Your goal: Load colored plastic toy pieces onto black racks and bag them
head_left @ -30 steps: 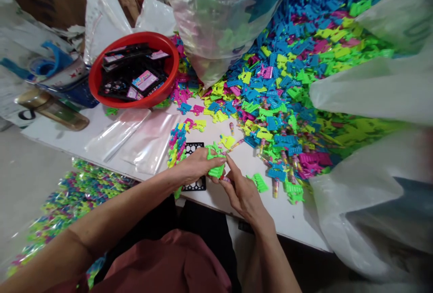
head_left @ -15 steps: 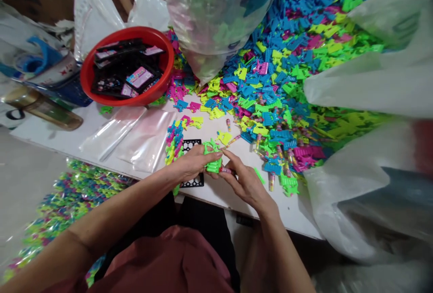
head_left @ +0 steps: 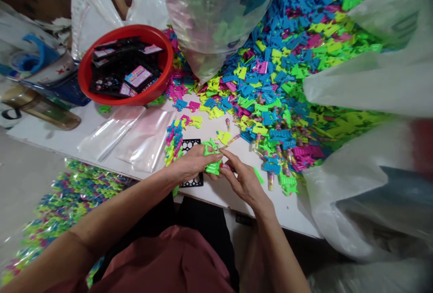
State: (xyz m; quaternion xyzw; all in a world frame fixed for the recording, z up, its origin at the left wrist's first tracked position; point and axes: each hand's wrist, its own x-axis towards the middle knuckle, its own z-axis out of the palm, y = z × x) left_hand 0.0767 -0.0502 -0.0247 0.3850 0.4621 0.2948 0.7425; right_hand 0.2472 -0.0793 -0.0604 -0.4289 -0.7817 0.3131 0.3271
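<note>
view: head | aim: forward, down | range: near hands (head_left: 248,184), tabletop (head_left: 237,199)

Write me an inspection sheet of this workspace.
Surface: white table, loose pieces scattered over it
Things in hand: green plastic piece; small red-ended tube at its side
Nearby: black perforated tray, partly under the left hand
Clutter: mixed coloured pieces heaped at the right; clear bags flat at the left; red basin holding black packs
Hands: left hand holds the green piece; right hand has its fingers on the tube
Cables: nothing seen
Surroundings: lidded bottle on its side; large filled bag behind
</note>
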